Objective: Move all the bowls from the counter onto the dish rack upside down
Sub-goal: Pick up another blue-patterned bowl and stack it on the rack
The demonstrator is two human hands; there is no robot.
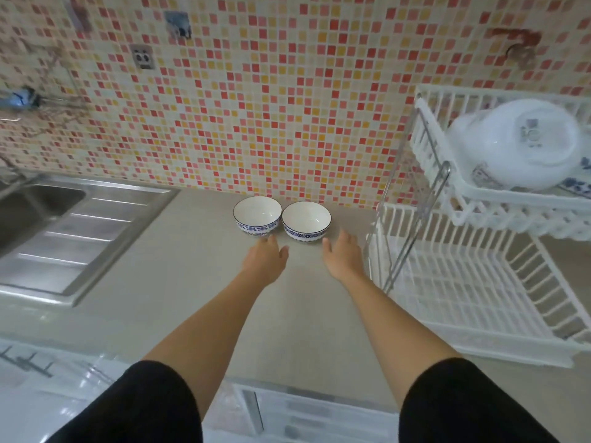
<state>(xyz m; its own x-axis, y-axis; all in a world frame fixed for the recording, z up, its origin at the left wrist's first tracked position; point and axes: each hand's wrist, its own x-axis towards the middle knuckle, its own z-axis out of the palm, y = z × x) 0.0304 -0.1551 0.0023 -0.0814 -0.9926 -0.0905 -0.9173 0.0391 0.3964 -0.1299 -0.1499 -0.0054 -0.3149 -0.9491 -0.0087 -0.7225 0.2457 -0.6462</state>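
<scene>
Head view: left hand (265,260) and right hand (343,255), grips released, neared two bowls (257,215); touching rims risked clinking, slipping.

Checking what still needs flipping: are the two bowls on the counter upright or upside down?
Upright. Both the left bowl and the right bowl show open white insides, rims up, on the counter.
</scene>
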